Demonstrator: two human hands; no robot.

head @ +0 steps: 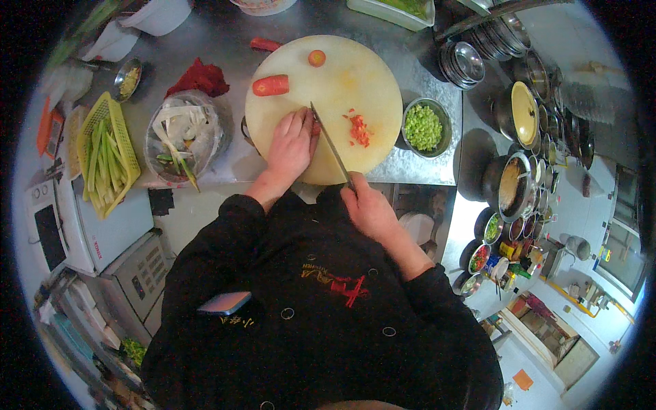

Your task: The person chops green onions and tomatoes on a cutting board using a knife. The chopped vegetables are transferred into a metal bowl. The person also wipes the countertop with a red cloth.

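Observation:
My right hand [365, 205] is closed around the handle of a kitchen knife [330, 141], whose blade points up and to the left across a round cutting board [379, 77]. Against the blade's left side, my left hand [293, 141] presses on a piece of carrot [315, 128], mostly hidden under the fingers. Chopped carrot bits [360, 132] lie on the board right of the knife. A thick carrot chunk [270, 85] rests at the board's upper left, and a round carrot end [316, 58] is near its top.
Right of the board stands a metal bowl of chopped green vegetable [423, 127]. To the left are a plastic-lined bowl of peelings [187, 128], a red cloth [202, 79] and a yellow basket of green stalks [107, 159]. Stacked metal bowls [464, 64] stand at the upper right.

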